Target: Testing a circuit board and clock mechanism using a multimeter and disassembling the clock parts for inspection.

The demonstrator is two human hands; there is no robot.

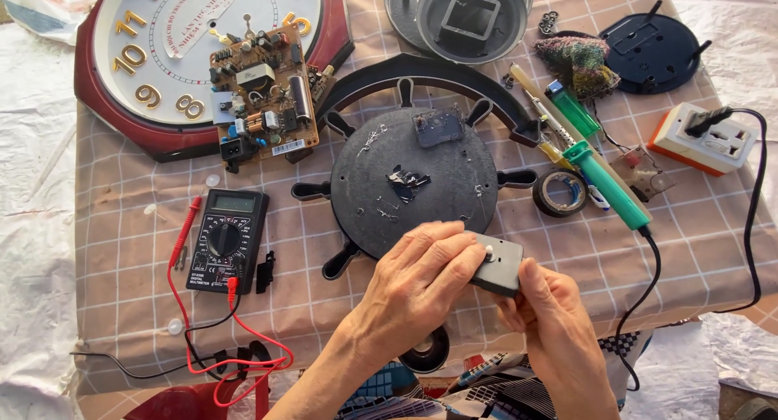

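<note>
Both hands pinch a small black clock movement box (496,263): left hand (421,286) fingers on top, right hand (551,319) gripping from below. It's held over the near edge of black ship-wheel clock back (389,156). Multimeter (225,240) lies left, green soldering iron (604,181) right.

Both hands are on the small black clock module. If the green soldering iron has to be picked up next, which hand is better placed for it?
Probably the right hand. The green soldering iron lies on its side of the table, up and right of the black clock module. The left hand would have to cross over the module.
</note>
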